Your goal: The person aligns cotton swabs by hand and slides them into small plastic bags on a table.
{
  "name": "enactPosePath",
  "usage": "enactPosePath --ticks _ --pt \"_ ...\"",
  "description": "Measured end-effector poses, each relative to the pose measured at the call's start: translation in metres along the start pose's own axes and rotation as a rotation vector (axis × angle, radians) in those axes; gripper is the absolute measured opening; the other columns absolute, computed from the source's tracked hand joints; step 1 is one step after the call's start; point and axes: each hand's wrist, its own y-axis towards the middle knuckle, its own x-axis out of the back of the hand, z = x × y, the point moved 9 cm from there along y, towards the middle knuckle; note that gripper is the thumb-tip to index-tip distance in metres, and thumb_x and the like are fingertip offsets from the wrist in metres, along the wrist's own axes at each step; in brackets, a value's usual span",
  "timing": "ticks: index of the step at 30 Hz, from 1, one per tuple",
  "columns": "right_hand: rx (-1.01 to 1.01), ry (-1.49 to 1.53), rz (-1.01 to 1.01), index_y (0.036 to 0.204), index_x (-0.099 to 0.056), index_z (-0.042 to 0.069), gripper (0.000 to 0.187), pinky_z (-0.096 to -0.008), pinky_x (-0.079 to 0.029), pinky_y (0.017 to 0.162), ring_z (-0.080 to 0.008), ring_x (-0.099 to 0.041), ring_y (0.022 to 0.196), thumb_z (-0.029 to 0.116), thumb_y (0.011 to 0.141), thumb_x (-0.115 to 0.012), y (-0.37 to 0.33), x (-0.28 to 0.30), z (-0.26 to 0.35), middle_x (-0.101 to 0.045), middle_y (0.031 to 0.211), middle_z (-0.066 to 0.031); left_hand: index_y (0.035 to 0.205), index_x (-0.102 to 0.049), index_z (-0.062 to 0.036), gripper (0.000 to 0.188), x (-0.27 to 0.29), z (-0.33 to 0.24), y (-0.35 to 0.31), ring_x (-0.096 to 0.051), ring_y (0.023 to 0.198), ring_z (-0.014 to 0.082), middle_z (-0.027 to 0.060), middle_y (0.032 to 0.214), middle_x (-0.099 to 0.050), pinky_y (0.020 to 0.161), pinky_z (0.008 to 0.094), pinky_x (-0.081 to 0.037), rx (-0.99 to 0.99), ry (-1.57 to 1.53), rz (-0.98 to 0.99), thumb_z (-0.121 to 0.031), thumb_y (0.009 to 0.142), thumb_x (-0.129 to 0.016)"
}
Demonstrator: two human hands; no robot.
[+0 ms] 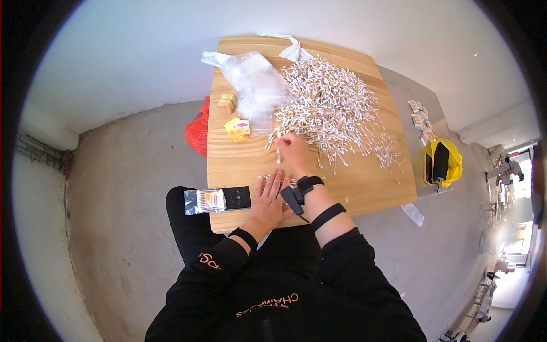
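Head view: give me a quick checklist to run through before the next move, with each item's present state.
1. Right hand at the swab pile: ok, at its near-left edge.
2. Right-hand grip secure: cannot tell; too small to make out.
3. Left hand in view over the table: ok, fingers extended.
4. Swabs gathered together: not ok; loose swabs lie scattered at the right.
5. Black tray fully on the table: not ok; it juts past the left edge.

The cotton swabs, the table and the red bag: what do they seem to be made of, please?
Cotton swabs: matte white tips, probably cotton; the thin sticks are too small to identify. Table: wood or wood-effect laminate, satin, judging by its grain. Red bag: likely thin plastic, shiny and creased.
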Motion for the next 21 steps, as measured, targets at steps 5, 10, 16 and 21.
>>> enactPosePath --ticks 5,10,16,21 --pt "0.145 -0.273 0.319 0.078 -0.066 0.004 0.014 -0.0343 -0.047 0.060 -0.0257 -0.061 0.067 0.017 0.077 -0.063 -0.015 0.015 -0.012 -0.063 0.072 -0.0126 0.143 -0.028 -0.0099 0.085 0.008 -0.002 0.001 -0.020 0.138 0.0268 0.0153 0.149 -0.021 0.111 0.0466 -0.014 0.006 -0.073 0.010 -0.055 0.076 -0.056" --pt "0.208 -0.221 0.399 0.081 -0.066 0.004 0.012 -0.0351 -0.046 0.068 -0.0261 -0.058 0.075 0.014 0.077 -0.063 -0.038 0.022 -0.005 -0.060 0.078 -0.0133 0.143 -0.023 -0.0031 0.100 0.014 -0.002 0.002 -0.015 0.140 0.0252 0.0148 0.151 -0.017 0.112 0.0459 -0.011 0.014 -0.052 0.049 -0.062 0.070 -0.060" --pt "0.156 -0.284 -0.058 0.091 -0.065 0.007 0.016 -0.0376 -0.046 0.073 -0.0301 -0.056 0.080 0.006 0.076 -0.063 -0.077 0.091 -0.034 -0.054 0.086 -0.0130 0.143 -0.018 0.0008 0.120 0.002 0.009 0.036 -0.010 0.141 0.0263 0.0155 0.151 -0.013 0.112 0.0473 -0.009 0.035 -0.054 0.220 -0.070 0.058 -0.064" --pt "0.164 -0.439 -0.186 0.089 -0.065 0.006 0.015 -0.0363 -0.047 0.071 -0.0270 -0.057 0.079 0.006 0.074 -0.065 -0.097 0.109 -0.033 -0.053 0.087 -0.0130 0.142 -0.018 0.0038 0.122 -0.003 0.021 0.050 -0.010 0.141 0.0292 0.0185 0.151 -0.014 0.111 0.0504 -0.010 0.035 -0.005 0.192 -0.072 0.057 -0.062"
